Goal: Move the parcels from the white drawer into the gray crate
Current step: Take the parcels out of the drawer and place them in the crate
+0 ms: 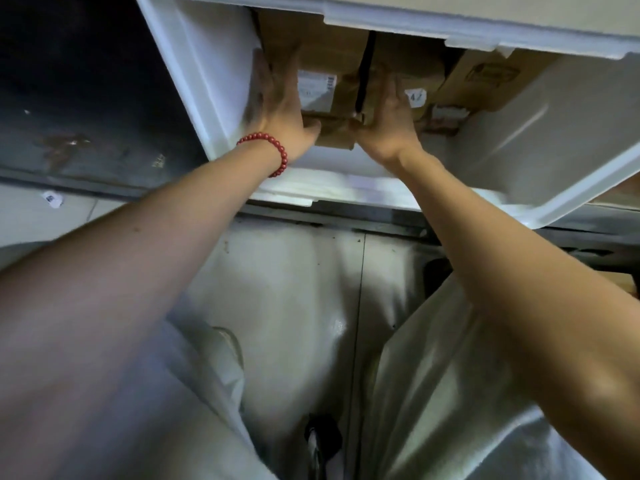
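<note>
Clamped on parcel [322, 53] between left hand [280, 109] and right hand [388, 123], thumbs round near edge. Squeeze evenly; draw straight back from white drawer [214, 64], clearing box [485, 81] right of grip.

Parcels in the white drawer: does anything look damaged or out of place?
Yes. The parcel between the left hand and right hand looks crumpled along its near edge, and a white label lies loose on the floor left of the white drawer.
</note>
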Available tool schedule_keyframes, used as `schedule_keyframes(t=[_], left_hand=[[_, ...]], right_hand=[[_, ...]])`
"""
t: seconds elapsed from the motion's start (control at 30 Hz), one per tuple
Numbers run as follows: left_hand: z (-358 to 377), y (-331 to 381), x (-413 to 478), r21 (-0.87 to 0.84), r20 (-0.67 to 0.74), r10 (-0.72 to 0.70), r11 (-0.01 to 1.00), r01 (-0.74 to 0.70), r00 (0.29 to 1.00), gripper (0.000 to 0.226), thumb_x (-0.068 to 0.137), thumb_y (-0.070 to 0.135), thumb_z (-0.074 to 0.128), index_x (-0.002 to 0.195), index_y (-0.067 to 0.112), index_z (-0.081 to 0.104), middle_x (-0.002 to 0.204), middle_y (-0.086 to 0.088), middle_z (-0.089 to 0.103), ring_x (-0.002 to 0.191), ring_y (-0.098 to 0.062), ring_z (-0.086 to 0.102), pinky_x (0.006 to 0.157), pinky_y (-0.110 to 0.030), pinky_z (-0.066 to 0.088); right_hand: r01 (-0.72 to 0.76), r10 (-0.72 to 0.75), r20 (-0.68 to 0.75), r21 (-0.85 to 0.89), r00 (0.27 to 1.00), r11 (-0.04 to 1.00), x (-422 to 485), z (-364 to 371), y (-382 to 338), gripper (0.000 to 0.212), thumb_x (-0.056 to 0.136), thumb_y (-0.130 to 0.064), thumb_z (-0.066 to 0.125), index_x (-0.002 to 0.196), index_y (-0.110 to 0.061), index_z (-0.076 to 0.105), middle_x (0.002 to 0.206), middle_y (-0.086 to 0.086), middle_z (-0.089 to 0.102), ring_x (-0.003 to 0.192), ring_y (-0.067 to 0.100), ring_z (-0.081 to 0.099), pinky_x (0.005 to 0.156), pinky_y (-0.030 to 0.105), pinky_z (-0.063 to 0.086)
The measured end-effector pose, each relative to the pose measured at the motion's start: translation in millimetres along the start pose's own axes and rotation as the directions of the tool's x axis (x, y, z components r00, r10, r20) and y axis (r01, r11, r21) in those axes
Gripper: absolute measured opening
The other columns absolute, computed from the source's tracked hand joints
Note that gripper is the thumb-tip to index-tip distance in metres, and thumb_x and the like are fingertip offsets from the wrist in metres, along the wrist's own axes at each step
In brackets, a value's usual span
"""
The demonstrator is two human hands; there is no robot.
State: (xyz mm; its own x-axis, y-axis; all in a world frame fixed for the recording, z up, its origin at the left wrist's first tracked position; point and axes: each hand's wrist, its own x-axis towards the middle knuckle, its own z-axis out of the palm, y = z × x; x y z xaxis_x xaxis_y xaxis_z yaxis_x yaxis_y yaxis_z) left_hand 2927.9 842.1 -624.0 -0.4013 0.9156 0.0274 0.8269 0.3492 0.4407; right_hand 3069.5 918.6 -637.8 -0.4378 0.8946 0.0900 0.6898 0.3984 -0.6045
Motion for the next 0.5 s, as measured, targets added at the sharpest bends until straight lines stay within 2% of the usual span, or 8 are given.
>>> schedule_keyframes(t=[0.07, 0.17, 0.27, 0.37, 0.5], left_hand=[[1, -2, 10, -0.031, -0.036, 0.036, 0.999, -0.037, 0.999, 0.09, 0.087, 0.026, 0.064, 0.152, 0.027, 0.002, 0.159, -0.015, -0.009, 0.147, -0.034, 0.005, 0.116, -0.042, 0.026], [-1, -4, 21, -0.101, -0.075, 0.073, 0.992, -0.081, 0.995, 0.085, 0.083, 0.026, 0.066, 0.15, 0.022, 0.014, 0.157, -0.015, 0.007, 0.143, -0.033, 0.019, 0.114, -0.043, 0.031], [-4, -2, 24, -0.241, -0.131, -0.017, 0.97, -0.015, 0.991, 0.078, 0.082, 0.023, 0.067, 0.143, 0.014, 0.02, 0.149, -0.011, 0.025, 0.134, -0.027, 0.037, 0.109, -0.032, 0.036], [-7, 2, 23, -0.31, -0.11, -0.079, 0.95, 0.041, 0.991, 0.089, 0.081, 0.026, 0.069, 0.144, 0.006, 0.009, 0.149, -0.011, 0.024, 0.134, -0.022, 0.036, 0.111, -0.03, 0.035], [-7, 4, 14, -0.283, -0.019, -0.127, 0.952, 0.117, 0.992, 0.111, 0.081, 0.041, 0.07, 0.148, 0.003, -0.01, 0.156, -0.013, 0.011, 0.143, -0.025, 0.021, 0.117, -0.032, 0.023]], right_hand=[[0.026, -0.026, 0.0, -0.008, 1.0, 1.0, 4, 0, 1, 0.08, 0.082, -0.023, 0.071, 0.147, -0.008, 0.027, 0.146, 0.012, 0.037, 0.13, 0.03, 0.04, 0.106, 0.035, 0.039], [0.055, -0.054, -0.014, 0.025, 0.998, 0.998, 10, -1, -4, 0.082, 0.084, -0.017, 0.069, 0.151, -0.009, 0.021, 0.151, 0.011, 0.034, 0.136, 0.027, 0.036, 0.11, 0.031, 0.035], [0.002, -0.003, 0.007, 0.156, 1.0, 0.988, 16, 1, -11, 0.083, 0.079, -0.018, 0.071, 0.149, -0.01, 0.026, 0.147, 0.009, 0.041, 0.133, 0.025, 0.042, 0.107, 0.035, 0.041], [-0.123, 0.118, 0.036, 0.405, 0.992, 0.906, 13, -1, -13, 0.089, 0.072, -0.02, 0.074, 0.148, -0.015, 0.029, 0.143, 0.005, 0.046, 0.129, 0.021, 0.048, 0.102, 0.037, 0.047], [-0.137, 0.176, -0.025, 0.525, 0.984, 0.84, -1, -1, -13, 0.084, 0.07, -0.026, 0.07, 0.145, -0.011, 0.035, 0.139, 0.009, 0.046, 0.127, 0.022, 0.047, 0.103, 0.038, 0.046]])
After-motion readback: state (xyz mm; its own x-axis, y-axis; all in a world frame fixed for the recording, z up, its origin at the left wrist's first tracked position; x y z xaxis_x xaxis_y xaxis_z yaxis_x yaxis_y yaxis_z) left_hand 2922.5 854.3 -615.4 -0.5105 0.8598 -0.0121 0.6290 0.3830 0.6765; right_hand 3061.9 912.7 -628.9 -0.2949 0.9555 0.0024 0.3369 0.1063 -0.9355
